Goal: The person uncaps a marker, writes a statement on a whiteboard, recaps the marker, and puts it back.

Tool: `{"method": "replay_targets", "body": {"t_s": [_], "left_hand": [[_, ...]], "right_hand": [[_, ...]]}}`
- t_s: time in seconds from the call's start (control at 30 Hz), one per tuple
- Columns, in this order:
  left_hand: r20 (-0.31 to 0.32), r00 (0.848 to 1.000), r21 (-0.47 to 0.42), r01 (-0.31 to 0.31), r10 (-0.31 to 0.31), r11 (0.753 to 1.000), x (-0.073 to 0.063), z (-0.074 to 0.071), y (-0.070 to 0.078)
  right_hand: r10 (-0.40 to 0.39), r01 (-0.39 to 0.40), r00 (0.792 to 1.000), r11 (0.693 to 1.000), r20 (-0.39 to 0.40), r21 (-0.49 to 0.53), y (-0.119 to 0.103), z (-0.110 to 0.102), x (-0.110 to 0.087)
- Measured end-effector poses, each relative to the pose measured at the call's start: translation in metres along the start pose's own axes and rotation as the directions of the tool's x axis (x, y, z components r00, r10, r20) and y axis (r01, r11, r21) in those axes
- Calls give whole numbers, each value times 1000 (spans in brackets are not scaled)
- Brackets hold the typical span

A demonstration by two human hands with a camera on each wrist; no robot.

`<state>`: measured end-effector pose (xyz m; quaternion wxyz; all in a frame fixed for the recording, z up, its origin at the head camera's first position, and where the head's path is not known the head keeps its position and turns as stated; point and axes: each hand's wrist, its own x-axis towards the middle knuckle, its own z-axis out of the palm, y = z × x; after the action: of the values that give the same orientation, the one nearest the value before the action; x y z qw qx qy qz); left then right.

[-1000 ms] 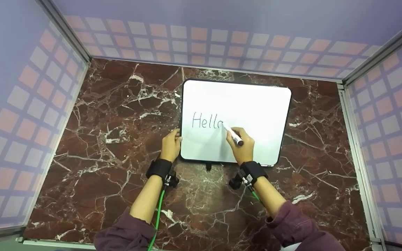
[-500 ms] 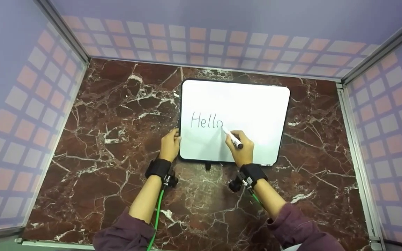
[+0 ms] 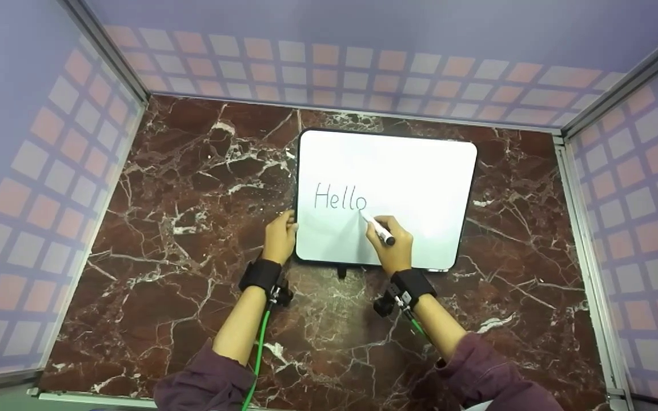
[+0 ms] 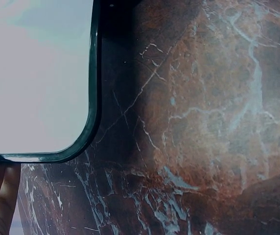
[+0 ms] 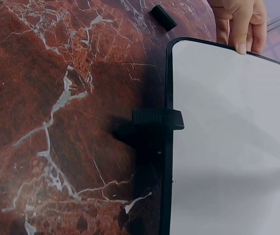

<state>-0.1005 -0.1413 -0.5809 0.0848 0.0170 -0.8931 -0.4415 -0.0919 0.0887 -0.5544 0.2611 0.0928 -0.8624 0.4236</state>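
A black-framed whiteboard [image 3: 420,177] lies on the marble-patterned table, with "Hello" [image 3: 340,197] handwritten on its left half. My right hand [image 3: 393,242] pinches a white marker [image 3: 378,229] with a dark end; its writing tip points at the board just below the "o". Whether the tip touches the surface I cannot tell. At the board's left edge, my left hand [image 3: 279,237] grips the frame. The right wrist view shows that hand's thumb [image 5: 240,47] on top of the rim, the other fingers partly hidden behind it. My right hand is outside the right wrist view.
A black clip-like piece [image 5: 157,119] juts from the board's near edge. Tall tiled-pattern panels [image 3: 357,74] enclose the table on three sides. Black straps [image 3: 260,275] with cameras and green cables [image 3: 259,348] are on the wrists. A small black block [image 5: 163,17] appears beyond the board's corner.
The "o" of "Hello" has been closed into a full loop. My right hand has then shifted slightly down and left with the marker. The left hand keeps its place at the edge.
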Motion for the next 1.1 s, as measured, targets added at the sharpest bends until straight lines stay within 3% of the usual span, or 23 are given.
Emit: {"method": "replay_targets", "body": {"t_s": [0.6,1.1], "left_hand": [[-7,1000,-4,8,-8,1000,-1,0,0],[0,1000,-10,-7,7,1000,1,-2,2]], "right_hand": [[2,-1,1000,1000,-31,31,-5,-5,6],[-23,23,998,1000,-59,1,5,-10,7]]}}
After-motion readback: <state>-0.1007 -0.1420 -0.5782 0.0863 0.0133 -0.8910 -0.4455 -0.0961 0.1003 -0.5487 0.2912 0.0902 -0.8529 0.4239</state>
